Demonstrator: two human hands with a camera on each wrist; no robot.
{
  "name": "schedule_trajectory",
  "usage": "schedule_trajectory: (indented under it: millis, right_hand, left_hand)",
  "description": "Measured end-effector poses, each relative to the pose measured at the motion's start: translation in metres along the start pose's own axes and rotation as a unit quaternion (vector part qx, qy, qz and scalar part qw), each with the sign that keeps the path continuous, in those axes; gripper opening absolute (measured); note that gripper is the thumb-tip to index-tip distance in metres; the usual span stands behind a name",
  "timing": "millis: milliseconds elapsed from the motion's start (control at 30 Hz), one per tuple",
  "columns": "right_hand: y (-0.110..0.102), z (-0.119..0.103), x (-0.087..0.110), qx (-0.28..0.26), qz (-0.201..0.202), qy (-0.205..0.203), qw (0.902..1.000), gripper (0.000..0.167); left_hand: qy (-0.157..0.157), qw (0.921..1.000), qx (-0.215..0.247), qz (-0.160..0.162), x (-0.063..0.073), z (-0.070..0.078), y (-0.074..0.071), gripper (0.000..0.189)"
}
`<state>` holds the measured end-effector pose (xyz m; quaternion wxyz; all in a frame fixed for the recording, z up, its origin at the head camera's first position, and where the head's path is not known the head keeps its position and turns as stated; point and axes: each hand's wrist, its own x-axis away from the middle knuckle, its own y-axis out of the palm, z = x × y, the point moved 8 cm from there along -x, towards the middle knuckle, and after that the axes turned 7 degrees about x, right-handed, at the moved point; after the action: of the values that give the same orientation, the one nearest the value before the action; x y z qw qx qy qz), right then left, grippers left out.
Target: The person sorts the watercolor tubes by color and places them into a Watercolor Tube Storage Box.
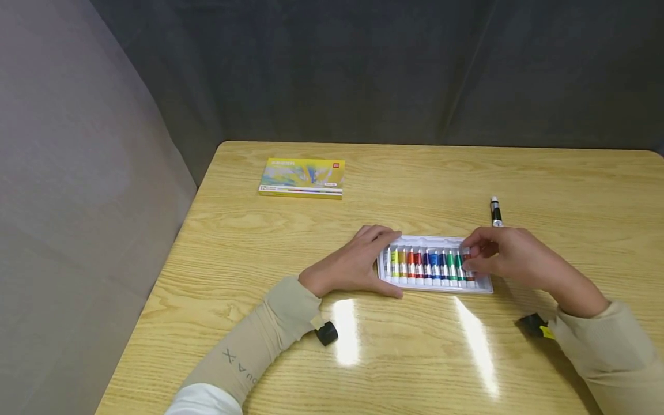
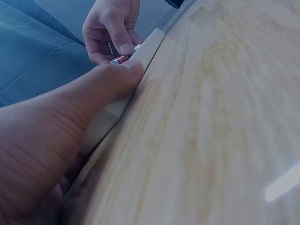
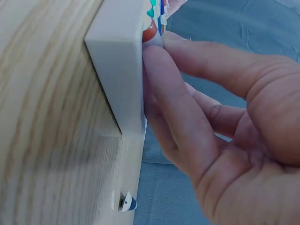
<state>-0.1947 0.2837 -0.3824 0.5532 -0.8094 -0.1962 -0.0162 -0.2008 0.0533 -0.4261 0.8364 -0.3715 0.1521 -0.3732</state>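
A white plastic tray (image 1: 436,289) lies on the table with a row of small paint tubes (image 1: 427,268) in it, running from white and yellow through reds, blues and greens to brown. My left hand (image 1: 358,262) spans the tray's left end, thumb along the near edge and fingers at the far edge. At the opposite end, my right hand (image 1: 519,253) pinches the brown paint tube (image 3: 150,33) between thumb and fingers. That tube is still within the tray's row, partly covered by my fingers.
A yellow paint box (image 1: 302,178) lies at the back left of the wooden table (image 1: 249,248). Just behind my right hand is a black paint tube (image 1: 496,212) with a white cap. Dark cloth (image 1: 342,69) hangs beyond the far table edge.
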Motion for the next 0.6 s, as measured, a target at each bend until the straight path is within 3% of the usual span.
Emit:
schedule_trajectory:
  millis: [600]
  right_hand:
    - [0.0028, -0.0027, -0.0025, 0.026, 0.001, -0.002, 0.9997, 0.028]
  left_hand:
    - [0.003, 1.0000, -0.001, 0.001, 0.0011, -0.0003, 0.0003, 0.114]
